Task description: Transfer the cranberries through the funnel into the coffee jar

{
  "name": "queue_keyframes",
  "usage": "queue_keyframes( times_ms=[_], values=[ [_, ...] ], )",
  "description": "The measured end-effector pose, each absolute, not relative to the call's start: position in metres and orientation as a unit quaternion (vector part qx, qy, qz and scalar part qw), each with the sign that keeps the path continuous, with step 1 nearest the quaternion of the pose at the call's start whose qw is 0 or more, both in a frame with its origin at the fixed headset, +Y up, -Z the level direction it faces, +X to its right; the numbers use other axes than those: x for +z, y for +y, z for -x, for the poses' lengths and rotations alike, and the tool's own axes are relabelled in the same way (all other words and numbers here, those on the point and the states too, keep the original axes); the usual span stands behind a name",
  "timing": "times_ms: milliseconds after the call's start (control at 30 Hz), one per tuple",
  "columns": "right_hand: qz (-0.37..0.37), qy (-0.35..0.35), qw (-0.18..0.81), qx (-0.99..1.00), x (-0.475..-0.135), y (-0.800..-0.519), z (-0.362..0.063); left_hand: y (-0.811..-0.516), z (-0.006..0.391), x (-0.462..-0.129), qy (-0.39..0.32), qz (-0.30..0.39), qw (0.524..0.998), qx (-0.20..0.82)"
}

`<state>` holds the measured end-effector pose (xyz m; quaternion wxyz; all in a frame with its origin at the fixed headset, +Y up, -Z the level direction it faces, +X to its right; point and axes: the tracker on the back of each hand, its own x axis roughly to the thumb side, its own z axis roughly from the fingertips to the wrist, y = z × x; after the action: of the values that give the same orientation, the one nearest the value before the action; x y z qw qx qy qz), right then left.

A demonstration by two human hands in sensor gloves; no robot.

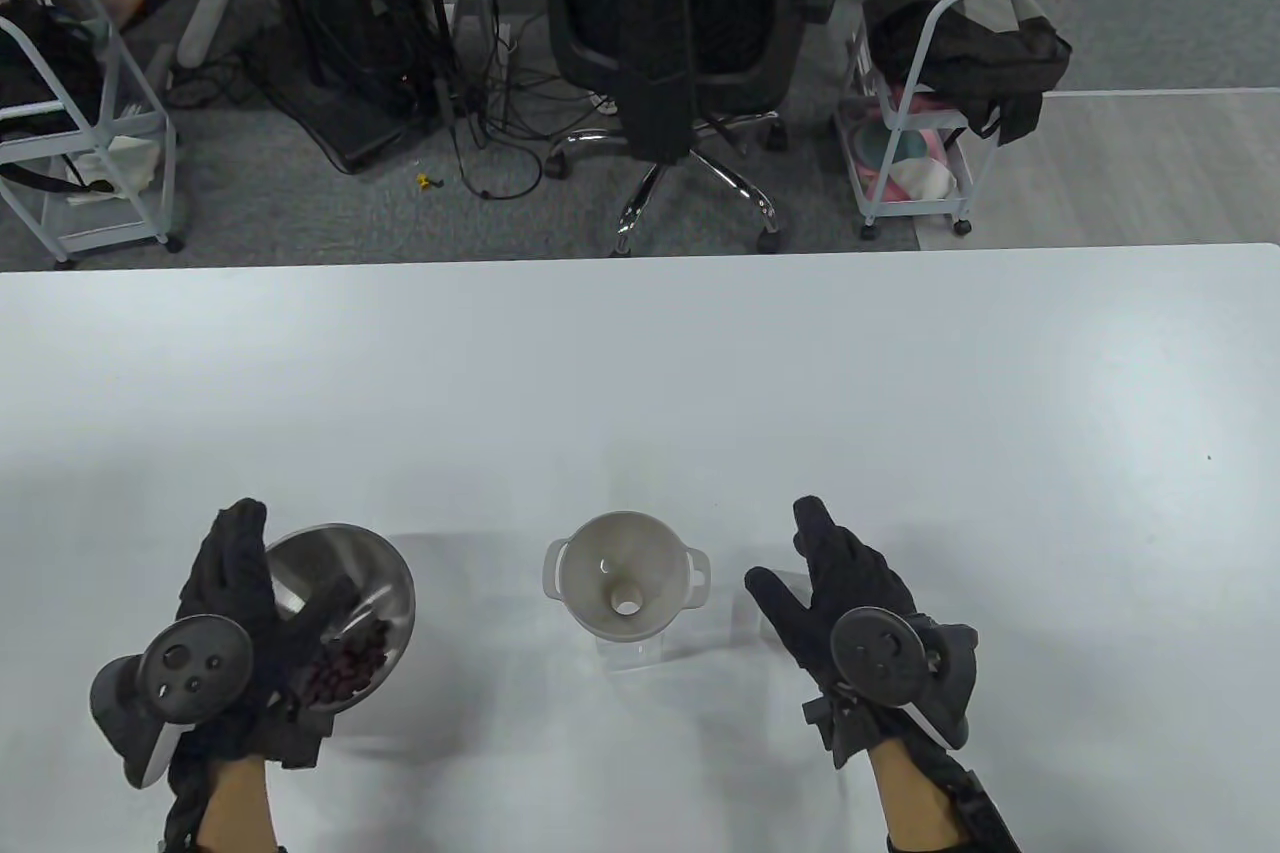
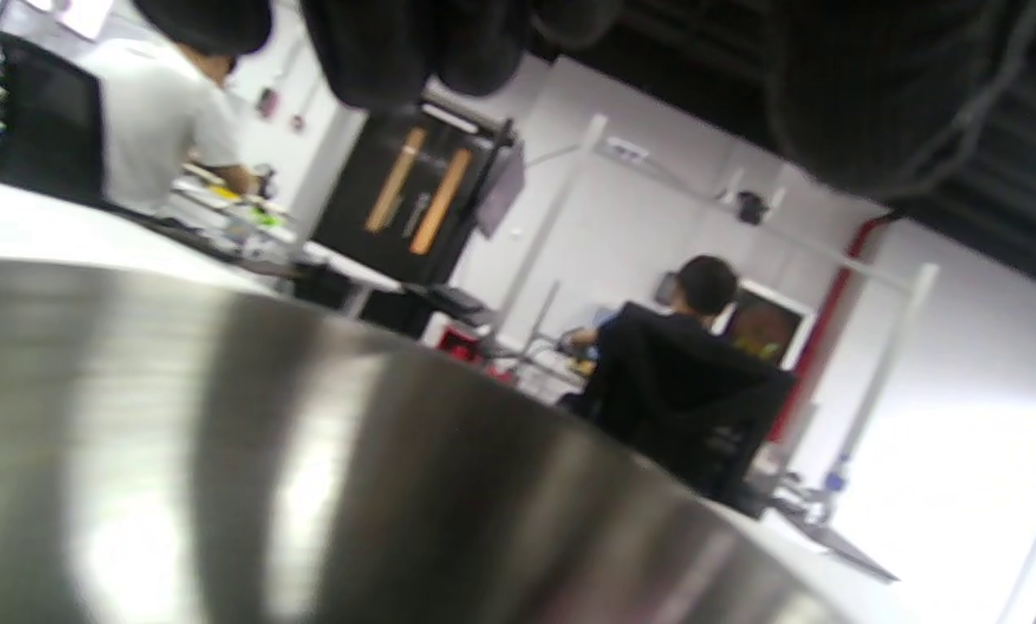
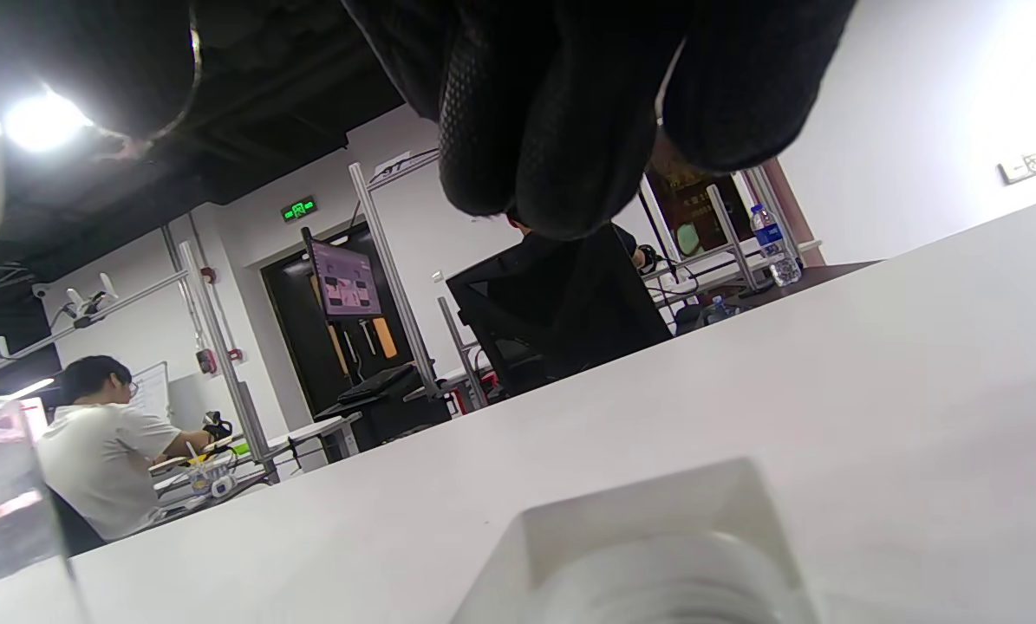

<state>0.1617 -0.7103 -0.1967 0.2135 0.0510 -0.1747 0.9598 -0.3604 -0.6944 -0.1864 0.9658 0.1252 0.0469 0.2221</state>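
**Cranberries tilted in a steel bowl, funnel seated on the jar**

Cranberries (image 1: 345, 671) lie heaped in the low side of a stainless steel bowl (image 1: 375, 561), dark red against the bright metal. The left hand (image 1: 235, 628) grasps that bowl at its near-left rim, thumb lying inside over the rim and fingers reaching up behind it, so the bowl sits tilted with its open mouth turned toward the middle of the bench (image 1: 640, 373). In the left wrist view the bowl's curved outer wall (image 2: 309, 485) fills the lower frame, with gloved fingers (image 2: 413, 48) hanging in at the top.

Just to the right of the bowl, and apart from it, a white funnel (image 1: 625, 568) with a small tab handle on each side stands upright in the mouth of a clear coffee jar (image 1: 632, 650); only a sliver of the jar's glass shows beneath the funnel's cone. The funnel's spout hole is visible and nothing lies in the cone.

The right hand (image 1: 855, 598) is to the right of the funnel, its grip released: fingers straight and together pointing away from the person, thumb spread toward the funnel, holding nothing. A clear square lid (image 3: 656, 555) lies on the bench by this hand, seen close in the right wrist view beneath the gloved fingers (image 3: 561, 113); whether the hand touches it cannot be told.

Beyond the bench's far edge stand a black office chair (image 1: 670, 23) and white wire carts (image 1: 920, 93).
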Motion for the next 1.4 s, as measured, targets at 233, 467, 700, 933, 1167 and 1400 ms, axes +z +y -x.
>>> queue_keyframes(
  times_ms=[233,467,700,933,1167,1400],
  values=[
    [-0.058,-0.167,0.233,0.956,-0.195,-0.711,-0.16,-0.715,0.406,-0.184,0.132,-0.048,0.952,0.273],
    [-0.057,-0.162,0.242,0.955,-0.195,-0.711,-0.162,-0.742,0.429,-0.188,0.184,0.044,0.928,0.32],
    [-0.057,-0.153,0.261,0.952,-0.195,-0.712,-0.163,-0.76,0.429,-0.195,0.183,0.079,0.916,0.348],
    [-0.054,-0.15,0.265,0.951,-0.195,-0.713,-0.164,-0.763,0.426,-0.199,0.184,0.071,0.913,0.356],
    [-0.054,-0.146,0.269,0.951,-0.194,-0.714,-0.164,-0.762,0.421,-0.2,0.179,0.062,0.92,0.344],
    [-0.055,-0.145,0.271,0.95,-0.194,-0.714,-0.164,-0.763,0.42,-0.201,0.174,0.055,0.919,0.349]
  ],
)
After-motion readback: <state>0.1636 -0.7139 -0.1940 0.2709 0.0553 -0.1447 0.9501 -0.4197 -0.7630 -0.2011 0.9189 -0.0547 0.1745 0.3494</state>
